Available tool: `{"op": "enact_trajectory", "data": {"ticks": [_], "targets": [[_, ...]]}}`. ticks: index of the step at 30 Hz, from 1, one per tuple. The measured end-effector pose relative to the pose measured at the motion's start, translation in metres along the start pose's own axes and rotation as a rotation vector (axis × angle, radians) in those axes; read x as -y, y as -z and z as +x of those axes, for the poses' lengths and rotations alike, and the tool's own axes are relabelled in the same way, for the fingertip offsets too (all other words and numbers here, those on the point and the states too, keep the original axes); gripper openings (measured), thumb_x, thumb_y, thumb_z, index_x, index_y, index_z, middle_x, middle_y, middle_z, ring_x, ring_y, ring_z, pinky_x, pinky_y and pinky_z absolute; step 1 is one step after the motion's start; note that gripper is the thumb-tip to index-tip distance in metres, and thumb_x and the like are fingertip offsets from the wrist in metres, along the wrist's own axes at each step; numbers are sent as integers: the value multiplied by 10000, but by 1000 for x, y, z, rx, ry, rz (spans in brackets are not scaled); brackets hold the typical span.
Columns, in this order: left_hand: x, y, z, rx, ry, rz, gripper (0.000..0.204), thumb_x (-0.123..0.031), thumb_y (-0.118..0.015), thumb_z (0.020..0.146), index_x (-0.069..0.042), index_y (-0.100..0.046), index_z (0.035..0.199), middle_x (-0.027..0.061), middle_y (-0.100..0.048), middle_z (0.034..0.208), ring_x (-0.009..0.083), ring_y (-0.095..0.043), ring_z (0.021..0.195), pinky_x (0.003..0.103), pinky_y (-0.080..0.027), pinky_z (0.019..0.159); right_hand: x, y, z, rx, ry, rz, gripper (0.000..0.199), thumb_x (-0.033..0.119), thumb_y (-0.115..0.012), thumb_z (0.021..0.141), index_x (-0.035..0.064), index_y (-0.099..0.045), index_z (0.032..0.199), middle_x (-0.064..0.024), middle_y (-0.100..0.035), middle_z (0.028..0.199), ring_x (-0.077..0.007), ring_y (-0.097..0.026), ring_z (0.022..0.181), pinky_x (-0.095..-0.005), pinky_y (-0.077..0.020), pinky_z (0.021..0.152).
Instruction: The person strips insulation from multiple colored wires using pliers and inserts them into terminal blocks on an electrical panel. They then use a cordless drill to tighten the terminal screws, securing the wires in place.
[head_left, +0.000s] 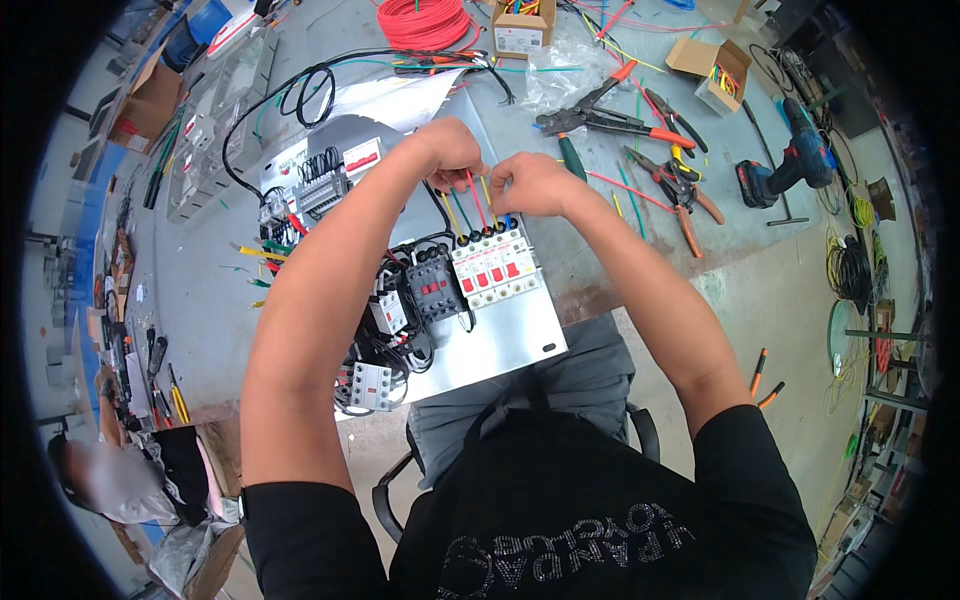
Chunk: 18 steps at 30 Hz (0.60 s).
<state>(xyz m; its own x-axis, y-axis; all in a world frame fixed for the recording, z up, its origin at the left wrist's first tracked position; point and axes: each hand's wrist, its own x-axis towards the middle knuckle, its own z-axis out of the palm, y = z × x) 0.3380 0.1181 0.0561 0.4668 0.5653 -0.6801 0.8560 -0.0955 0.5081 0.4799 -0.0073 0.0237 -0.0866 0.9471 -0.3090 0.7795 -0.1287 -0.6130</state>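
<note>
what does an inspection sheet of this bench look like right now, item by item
surface: grey metal table, scuffed, strewn with wire offcuts
job's things: metal mounting plate at the table edge, carrying a row of white breakers with red levers and dark contactors
clutter: crimping pliers, orange-handled cutters, blue cordless drill, small cardboard boxes
grippers: left hand and right hand each pinch short wires above the breakers
cables: yellow, red and green wires run into the breaker tops; red wire coil; black cable loops
surroundings: concrete floor, wire coils at right, another person at lower left
</note>
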Motion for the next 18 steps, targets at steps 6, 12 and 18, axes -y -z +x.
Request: {"op": "enact_trajectory", "data": {"ticks": [6, 12, 18], "targets": [[-1, 2, -2, 7, -40, 31, 168, -212, -803, 871, -76, -718, 823, 51, -720, 716, 149, -688, 588, 310, -523, 512, 3, 3, 4, 40, -66, -14, 316, 348, -852, 681, 120, -794, 893, -109, -778, 912, -292, -738, 898, -403, -572, 830], [5, 1, -27, -143, -407, 250, 207, -183, -778, 854, 5, -728, 784, 80, -695, 676, 165, -682, 637, 322, -545, 626, 6, 1, 5, 15, -100, -9, 336, 327, -868, 686, 91, -774, 906, -132, -765, 926, -300, -729, 904, -408, -562, 828], [-13, -10, -67, -141, -549, 565, 175, -173, -726, 856, -5, -765, 889, 170, -688, 739, 282, -658, 680, 391, -544, 728, 0, 2, 12, 55, -119, 13, 405, 288, -864, 740, 72, -782, 1072, -134, -772, 924, -269, -743, 773, -396, -590, 709]]}}
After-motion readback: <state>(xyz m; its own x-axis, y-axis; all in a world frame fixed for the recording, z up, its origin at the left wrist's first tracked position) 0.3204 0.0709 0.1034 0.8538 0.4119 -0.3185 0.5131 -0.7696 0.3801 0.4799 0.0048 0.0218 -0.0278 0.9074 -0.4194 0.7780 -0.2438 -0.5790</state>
